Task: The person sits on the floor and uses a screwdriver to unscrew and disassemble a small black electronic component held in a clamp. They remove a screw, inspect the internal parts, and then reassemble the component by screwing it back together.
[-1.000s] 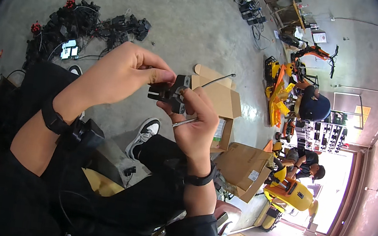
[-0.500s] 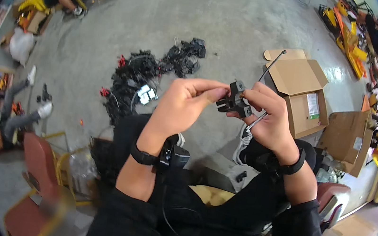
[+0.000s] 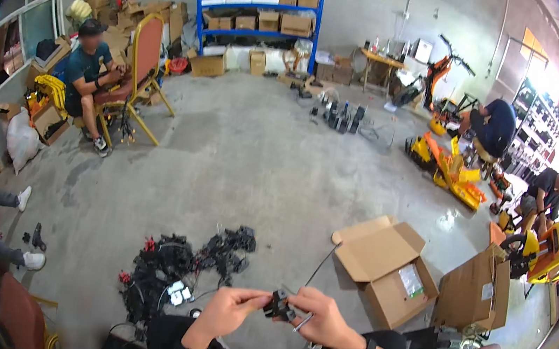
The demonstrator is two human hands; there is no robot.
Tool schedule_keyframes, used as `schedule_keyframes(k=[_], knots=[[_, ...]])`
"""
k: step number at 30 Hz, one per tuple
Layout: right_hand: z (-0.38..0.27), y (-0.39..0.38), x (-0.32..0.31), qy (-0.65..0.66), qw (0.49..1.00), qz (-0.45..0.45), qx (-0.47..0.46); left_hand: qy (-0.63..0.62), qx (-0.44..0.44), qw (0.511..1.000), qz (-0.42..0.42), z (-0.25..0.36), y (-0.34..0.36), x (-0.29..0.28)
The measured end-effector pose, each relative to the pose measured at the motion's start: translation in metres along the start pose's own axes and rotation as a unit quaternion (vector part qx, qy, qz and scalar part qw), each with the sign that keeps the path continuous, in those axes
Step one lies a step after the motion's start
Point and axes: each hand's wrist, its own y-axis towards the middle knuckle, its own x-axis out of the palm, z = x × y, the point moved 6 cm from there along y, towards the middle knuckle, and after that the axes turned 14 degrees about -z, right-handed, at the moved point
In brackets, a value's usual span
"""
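Both hands meet low in the view, in front of my knees. My left hand [image 3: 226, 314] pinches one side of a small black plastic part [image 3: 278, 305] between thumb and fingers. On its other side, my right hand [image 3: 325, 320] grips the same part, its fingers curled. A long thin metal rod [image 3: 321, 266] runs through the right hand, its far end sticking up past the fingers and a short silvery end [image 3: 303, 321] showing beneath them. The exact kind of part and rod cannot be made out. Black straps go round both wrists.
A heap of black parts and cables [image 3: 163, 279] lies left of my hands. An open cardboard box [image 3: 384, 291] and a taller carton [image 3: 469, 288] stand right. Farther off are a chair [image 3: 143, 58], a blue shelf [image 3: 259, 9], orange-yellow vehicle parts [image 3: 450, 169] and several people.
My view has tilted up, so the hands appear lower and the far wall and shelf show. Both hands keep their hold on the black part, the rod still in the right.
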Motion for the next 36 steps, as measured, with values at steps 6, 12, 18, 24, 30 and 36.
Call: schedule_keyframes(k=[6, 12, 18, 24, 30, 36], knots=[[-0.015, 0.001, -0.004, 0.005, 1.000, -0.009, 0.010, -0.020, 0.003, 1.000, -0.010, 0.002, -0.005, 0.000], [-0.016, 0.001, -0.003, 0.029, 0.999, -0.013, 0.019, -0.042, 0.005, 0.999, -0.020, -0.001, -0.004, 0.000], [-0.017, 0.001, -0.001, 0.039, 0.997, -0.033, 0.060, -0.026, 0.036, 0.999, -0.010, 0.009, -0.009, 0.002], [-0.018, 0.000, -0.013, 0.019, 0.999, -0.015, 0.041, 0.066, 0.021, 0.998, 0.007, 0.024, -0.007, 0.005], [0.005, 0.002, 0.003, 0.042, 0.998, -0.022, 0.044, 0.156, 0.033, 0.986, 0.055, 0.018, -0.009, 0.002], [-0.007, 0.002, -0.004, 0.034, 0.998, -0.005, 0.052, 0.145, 0.088, 0.984, 0.048, 0.028, -0.006, 0.007]])
